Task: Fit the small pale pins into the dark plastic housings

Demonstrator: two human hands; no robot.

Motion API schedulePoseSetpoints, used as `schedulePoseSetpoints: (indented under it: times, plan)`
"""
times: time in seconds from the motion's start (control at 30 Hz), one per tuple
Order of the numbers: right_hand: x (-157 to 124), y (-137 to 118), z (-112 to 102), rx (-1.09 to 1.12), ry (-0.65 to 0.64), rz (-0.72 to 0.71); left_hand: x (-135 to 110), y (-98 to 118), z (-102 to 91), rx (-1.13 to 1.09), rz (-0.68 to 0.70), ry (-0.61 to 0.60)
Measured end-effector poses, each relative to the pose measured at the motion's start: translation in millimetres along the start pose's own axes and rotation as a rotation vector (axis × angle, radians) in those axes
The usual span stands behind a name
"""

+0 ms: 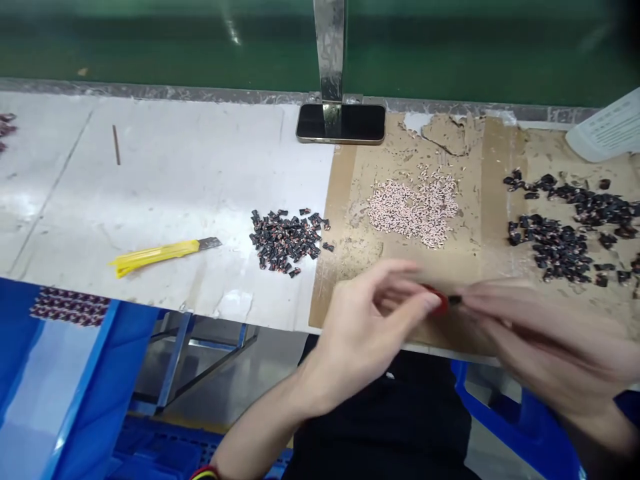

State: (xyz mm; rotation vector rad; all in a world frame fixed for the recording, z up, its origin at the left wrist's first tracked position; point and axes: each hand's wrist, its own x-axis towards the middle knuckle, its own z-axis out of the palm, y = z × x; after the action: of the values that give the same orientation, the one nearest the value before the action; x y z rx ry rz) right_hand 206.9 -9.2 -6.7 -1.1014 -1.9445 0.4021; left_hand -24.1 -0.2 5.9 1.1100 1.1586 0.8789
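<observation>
My left hand (373, 327) is closed in a pinch on a small red piece (438, 301) above the front edge of the cardboard. Close beside it, my right hand (545, 340) pinches a small black part (455, 300), blurred by motion. Whether the black part touches the red piece, I cannot tell. Beyond my hands lies a spread of tiny pinkish pieces (415, 207) on the cardboard (357, 257). Small black parts with coppery bits form a pile (287, 240) to the left. More black parts (563, 247) are scattered at the right.
A yellow utility knife (160, 253) with its blade out lies on the white tabletop (200, 153). A phone (341, 124) rests by the metal post (330, 53). At the right back is a tilted white container (607, 127). Blue bins (125, 360) stand below left.
</observation>
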Motion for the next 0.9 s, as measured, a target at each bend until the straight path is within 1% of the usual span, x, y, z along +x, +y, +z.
schedulePoseSetpoints:
  times: [0.07, 0.1, 0.13, 0.17, 0.2, 0.27, 0.3, 0.37, 0.47, 0.53, 0.57, 0.67, 0.77, 0.9]
  plan:
    - [-8, 32, -17, -0.164, 0.111, 0.006, 5, -6, -18.3, 0.536, 0.271, 0.243]
    - [-13, 48, -27, -0.258, 0.107, 0.045, 7, -10, -28.0, 0.792, 0.346, 0.352]
    - [-18, 62, -37, -0.353, 0.117, 0.061, 10, -13, -36.9, 0.999, 0.374, 0.411]
    - [-23, 73, -47, -0.42, 0.057, 0.105, 12, -17, -44.5, 1.15, 0.388, 0.424]
    - [-26, 81, -55, -0.471, 0.025, 0.129, 14, -19, -50.2, 1.251, 0.4, 0.422]
    - [-28, 88, -65, -0.525, -0.028, 0.151, 16, -23, -55.6, 1.339, 0.431, 0.39]
    - [-26, 87, -65, -0.532, -0.028, 0.137, 15, -24, -55.7, 1.348, 0.45, 0.373]
    - [-15, 80, -56, -0.517, -0.026, 0.099, 13, -25, -52.4, 1.336, 0.478, 0.328]
    - [11, 66, -27, -0.464, -0.03, 0.051, 6, -28, -45.0, 1.261, 0.498, 0.271]
    - [30, 58, -4, -0.448, -0.057, 0.046, 2, -32, -41.8, 1.19, 0.512, 0.28]
    - [38, 55, 6, -0.452, -0.092, 0.051, 1, -34, -40.9, 1.159, 0.517, 0.291]
    - [55, 50, 28, -0.48, -0.157, 0.031, -2, -38, -40.4, 1.074, 0.507, 0.319]
    - [58, 51, 37, -0.478, -0.151, 0.001, -3, -35, -40.3, 0.887, 0.426, 0.335]
    - [57, 52, 39, -0.429, -0.11, 0.0, -3, -27, -37.4, 0.553, 0.316, 0.337]
